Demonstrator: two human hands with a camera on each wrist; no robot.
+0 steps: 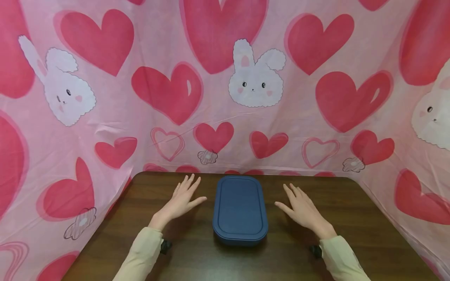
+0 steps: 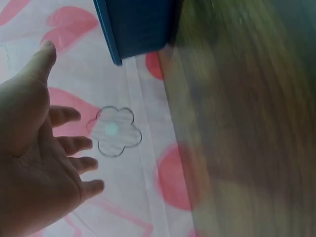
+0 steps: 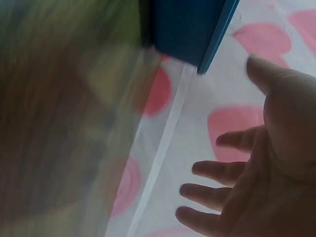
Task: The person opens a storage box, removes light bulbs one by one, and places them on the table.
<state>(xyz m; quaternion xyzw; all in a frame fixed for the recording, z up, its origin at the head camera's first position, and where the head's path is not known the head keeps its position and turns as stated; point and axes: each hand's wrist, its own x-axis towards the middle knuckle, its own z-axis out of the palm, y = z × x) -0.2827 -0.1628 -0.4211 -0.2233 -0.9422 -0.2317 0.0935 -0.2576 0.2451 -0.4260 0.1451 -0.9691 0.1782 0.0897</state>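
A blue rectangular box with a fitted lid (image 1: 240, 207) stands on the brown wooden table, its long side running away from me. To its left my left hand (image 1: 181, 199) hovers with fingers spread and holds nothing. On the other side my right hand (image 1: 300, 207) is held the same way, thumb toward the box and apart from it. In the left wrist view the box's side wall (image 2: 138, 24) shows beyond the left thumb. The right wrist view has the box (image 3: 185, 29) at the top, beyond the right hand (image 3: 276, 158). What the box contains is hidden by the lid.
The dark wood-grain table (image 1: 197, 261) has rounded far corners. Pink cloth (image 1: 214, 113) printed with hearts and rabbits hangs close behind the table and along both sides. A small black device (image 1: 165, 246) sits at the left wrist, another (image 1: 315, 251) at the right.
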